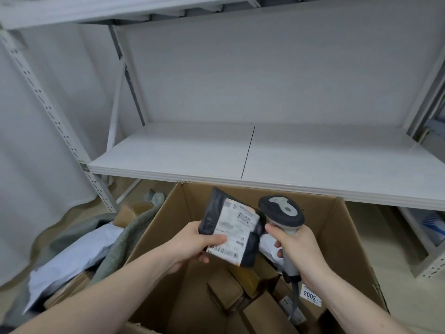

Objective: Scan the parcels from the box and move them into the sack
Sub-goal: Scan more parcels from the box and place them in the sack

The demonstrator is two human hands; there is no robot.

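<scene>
A big open cardboard box stands in front of me with several brown parcels at its bottom. Above it my left hand grips a black plastic mailer with a white shipping label facing up. My right hand grips the handle of a grey barcode scanner, whose head sits just right of the mailer's label. To the left of the box lies a grey-green sack, open, holding a pale blue mailer and brown parcels.
A white metal shelf juts out over the far rim of the box at chest height. Its perforated upright stands at the left. A white "3003" label sticks on the box's inner right wall. Beige floor shows on the right.
</scene>
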